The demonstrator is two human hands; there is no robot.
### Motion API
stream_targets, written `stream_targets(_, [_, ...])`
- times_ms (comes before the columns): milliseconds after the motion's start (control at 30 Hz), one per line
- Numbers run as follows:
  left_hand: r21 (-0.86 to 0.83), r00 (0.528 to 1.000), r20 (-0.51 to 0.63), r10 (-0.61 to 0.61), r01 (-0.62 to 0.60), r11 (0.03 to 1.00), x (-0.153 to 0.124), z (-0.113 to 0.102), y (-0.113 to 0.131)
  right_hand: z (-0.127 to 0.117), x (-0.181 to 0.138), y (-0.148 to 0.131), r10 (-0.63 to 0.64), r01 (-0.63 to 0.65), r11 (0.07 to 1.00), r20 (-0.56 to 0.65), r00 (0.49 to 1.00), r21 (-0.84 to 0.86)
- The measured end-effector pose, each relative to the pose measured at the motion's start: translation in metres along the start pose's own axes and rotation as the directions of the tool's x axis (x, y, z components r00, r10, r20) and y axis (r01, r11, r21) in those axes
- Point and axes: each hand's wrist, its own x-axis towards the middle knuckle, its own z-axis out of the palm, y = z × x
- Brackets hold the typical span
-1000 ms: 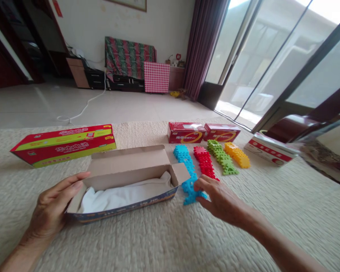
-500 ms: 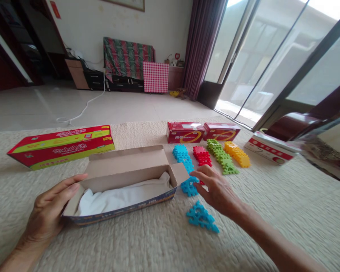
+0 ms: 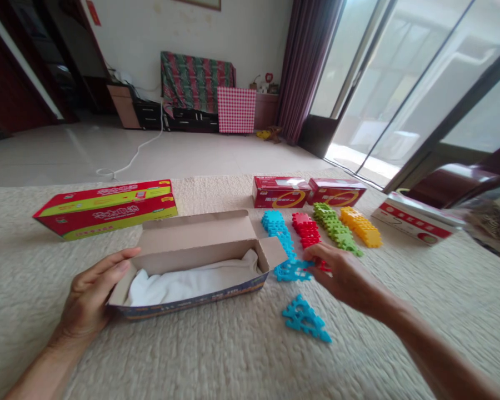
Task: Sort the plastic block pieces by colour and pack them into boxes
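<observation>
My left hand (image 3: 89, 297) rests against the left end of an open cardboard box (image 3: 200, 244) that holds a white cloth (image 3: 183, 283); its fingers are stretched along the box's edge. My right hand (image 3: 341, 275) reaches over the near end of the red toy pieces (image 3: 307, 229) and pinches a blue piece (image 3: 291, 270) at the near end of the blue row (image 3: 277, 228). A small cluster of blue pieces (image 3: 306, 319) lies apart, nearer to me. Green pieces (image 3: 335, 229) and yellow pieces (image 3: 361, 226) lie in rows further right.
A long red and yellow box (image 3: 108, 208) lies at the back left. Two small red boxes (image 3: 308, 191) stand behind the rows, and a white and red box (image 3: 416, 216) lies at the right. Everything lies on a cream textured cover (image 3: 233, 355). Tiled floor and glass doors lie beyond.
My right hand dropped a cluster of blue pieces on the cover near me, then moved back up to the near end of the blue row. The left hand stayed at the box.
</observation>
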Motion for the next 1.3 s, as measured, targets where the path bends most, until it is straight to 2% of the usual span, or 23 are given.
stream_targets(67, [-0.020, 0.997, 0.070, 0.015, -0.014, 1.000, 0.001, -0.001, -0.003, -0.016, 0.003, 0.004, 0.032, -0.026, 0.999, -0.137, 0.990, 0.046])
stream_targets(133, [-0.042, 0.993, 0.114, 0.023, -0.018, 0.999, 0.002, -0.002, -0.005, -0.029, 0.015, -0.002, 0.052, -0.024, 0.991, -0.211, 0.976, 0.132])
stream_targets(167, [-0.038, 0.993, 0.116, 0.035, -0.031, 0.999, 0.003, -0.002, -0.006, -0.032, 0.024, -0.011, 0.036, 0.012, 0.977, -0.219, 0.975, 0.214])
stream_targets(233, [-0.027, 0.990, 0.132, 0.058, -0.055, 0.998, 0.005, -0.003, -0.008, -0.028, 0.048, -0.042, -0.016, 0.066, 0.925, -0.136, 0.991, 0.373])
stream_targets(300, [-0.021, 0.986, 0.140, 0.089, -0.087, 0.996, 0.006, -0.003, -0.010, -0.012, 0.074, -0.084, -0.099, 0.107, 0.890, -0.043, 0.994, 0.444])
stream_targets(400, [-0.018, 0.980, 0.156, 0.123, -0.121, 0.992, 0.008, -0.003, -0.011, 0.024, 0.105, -0.144, -0.239, 0.191, 0.886, 0.062, 0.969, 0.424])
stream_targets(467, [-0.019, 0.976, 0.174, 0.127, -0.126, 0.992, 0.009, -0.003, -0.012, 0.048, 0.118, -0.169, -0.319, 0.256, 0.895, 0.123, 0.940, 0.366])
stream_targets(533, [-0.020, 0.974, 0.191, 0.126, -0.125, 0.992, 0.009, -0.004, -0.013, 0.067, 0.125, -0.180, -0.367, 0.299, 0.903, 0.191, 0.910, 0.307])
stream_targets(667, [-0.035, 0.970, 0.205, 0.130, -0.125, 0.991, 0.009, -0.003, -0.013, 0.085, 0.127, -0.179, -0.399, 0.350, 0.913, 0.281, 0.873, 0.208])
stream_targets(767, [-0.042, 0.968, 0.212, 0.132, -0.126, 0.991, 0.009, -0.003, -0.013, 0.086, 0.126, -0.178, -0.400, 0.382, 0.917, 0.297, 0.867, 0.119])
stream_targets(900, [-0.060, 0.965, 0.226, 0.132, -0.121, 0.991, 0.009, -0.003, -0.015, 0.085, 0.125, -0.180, -0.337, 0.382, 0.923, 0.382, 0.861, -0.049])
stream_targets(1033, [-0.075, 0.965, 0.230, 0.128, -0.114, 0.991, 0.010, -0.004, -0.018, 0.089, 0.125, -0.185, -0.334, 0.437, 0.879, 0.407, 0.850, -0.192])
stream_targets(1100, [-0.064, 0.966, 0.224, 0.127, -0.115, 0.991, 0.011, -0.004, -0.018, 0.086, 0.124, -0.187, -0.351, 0.456, 0.861, 0.386, 0.853, -0.225])
stream_targets(1167, [-0.043, 0.969, 0.216, 0.123, -0.117, 0.992, 0.011, -0.004, -0.016, 0.073, 0.122, -0.184, -0.360, 0.437, 0.876, 0.328, 0.874, -0.203])
stream_targets(1233, [-0.017, 0.973, 0.201, 0.113, -0.112, 0.994, 0.009, -0.003, -0.014, 0.049, 0.118, -0.171, -0.361, 0.396, 0.907, 0.218, 0.907, -0.142])
stream_targets(1300, [0.004, 0.979, 0.179, 0.095, -0.097, 0.995, 0.007, -0.003, -0.012, 0.020, 0.111, -0.147, -0.343, 0.348, 0.931, 0.063, 0.937, -0.112])
